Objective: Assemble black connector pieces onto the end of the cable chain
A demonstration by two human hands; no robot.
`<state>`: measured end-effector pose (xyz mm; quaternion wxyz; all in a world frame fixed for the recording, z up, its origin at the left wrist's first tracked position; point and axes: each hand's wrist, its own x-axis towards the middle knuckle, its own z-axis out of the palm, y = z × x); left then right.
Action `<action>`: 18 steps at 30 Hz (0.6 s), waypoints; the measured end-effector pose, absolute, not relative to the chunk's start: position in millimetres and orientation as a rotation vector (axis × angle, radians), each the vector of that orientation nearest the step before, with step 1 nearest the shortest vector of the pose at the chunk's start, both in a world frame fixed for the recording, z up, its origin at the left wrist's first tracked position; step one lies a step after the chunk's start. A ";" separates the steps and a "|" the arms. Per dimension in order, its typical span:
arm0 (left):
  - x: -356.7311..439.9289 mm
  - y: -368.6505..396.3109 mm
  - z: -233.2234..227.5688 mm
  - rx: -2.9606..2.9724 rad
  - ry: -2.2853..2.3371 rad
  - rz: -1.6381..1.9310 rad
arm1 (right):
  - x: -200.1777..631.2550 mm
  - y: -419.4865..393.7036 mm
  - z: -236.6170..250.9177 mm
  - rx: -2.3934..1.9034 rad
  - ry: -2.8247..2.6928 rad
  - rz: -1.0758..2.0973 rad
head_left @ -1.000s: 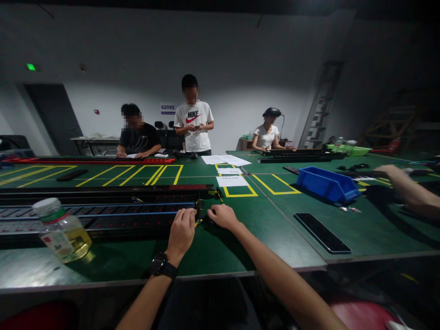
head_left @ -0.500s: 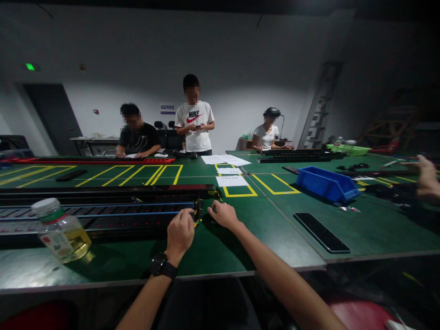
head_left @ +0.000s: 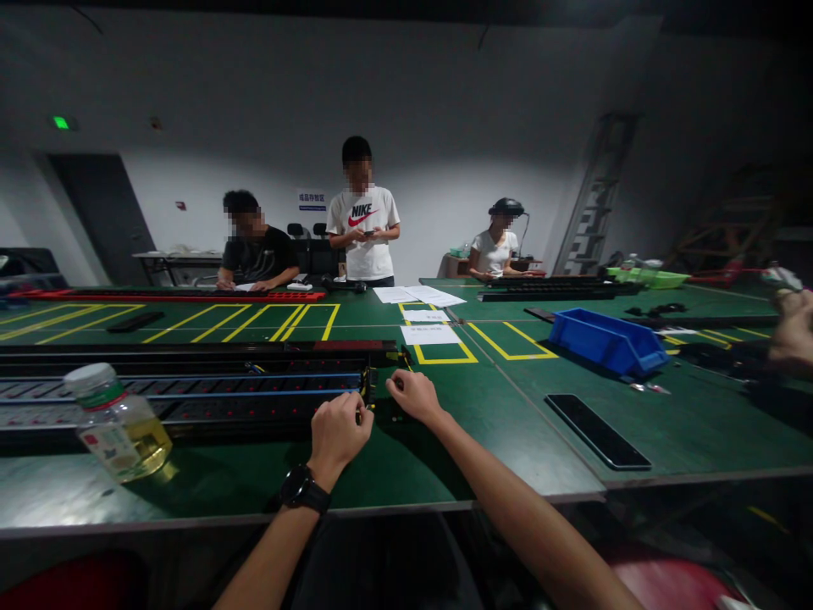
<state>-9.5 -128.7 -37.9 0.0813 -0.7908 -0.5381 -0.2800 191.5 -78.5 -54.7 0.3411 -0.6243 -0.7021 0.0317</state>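
My left hand (head_left: 341, 430), with a black watch (head_left: 303, 489) on its wrist, is at the near corner of the right end of a long black slotted strip unit (head_left: 222, 413). Its fingers are curled in a pinch; what they hold is hidden. Thin yellow wires (head_left: 363, 391) show at that end of the unit. Just right of there, my right hand (head_left: 412, 396) is closed low over the table, thumb and forefinger together near a small dark part that I cannot make out. Blue strips run along the unit.
A bottle of yellow liquid (head_left: 124, 428) stands at the left, before the unit. To the right are a phone (head_left: 597, 432) and a blue bin (head_left: 606, 343). Papers (head_left: 428, 335) lie beyond my hands. Three people are across the table; another person's hand (head_left: 793, 335) shows at far right.
My left hand has turned and drawn slightly down and right, away from the unit's end. My right hand stays almost in place. The other person's hand at far right has shifted.
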 end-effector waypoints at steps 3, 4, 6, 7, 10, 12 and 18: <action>-9.0 -128.8 -38.3 -2.360 -1.609 -0.836 | 192.2 -76.9 -57.1 -1.442 -1.870 0.108; -8.8 -128.7 -38.3 -2.363 -1.609 -0.838 | 192.2 -76.9 -57.6 -1.375 -1.903 0.116; -8.7 -128.7 -38.5 -2.372 -1.605 -0.844 | 191.8 -77.8 -58.0 -1.266 -1.984 0.114; -8.7 -128.6 -38.7 -2.376 -1.602 -0.848 | 191.5 -78.7 -57.9 -1.233 -2.032 0.106; -8.6 -128.2 -39.7 -2.379 -1.598 -0.865 | 189.7 -81.6 -57.2 -1.211 -2.158 0.088; -8.6 -127.8 -40.4 -2.377 -1.596 -0.870 | 188.3 -83.1 -56.8 -1.229 -2.203 0.077; -7.9 -128.1 -39.8 -2.375 -1.605 -0.853 | 184.3 -85.0 -53.7 -1.268 -2.226 -0.003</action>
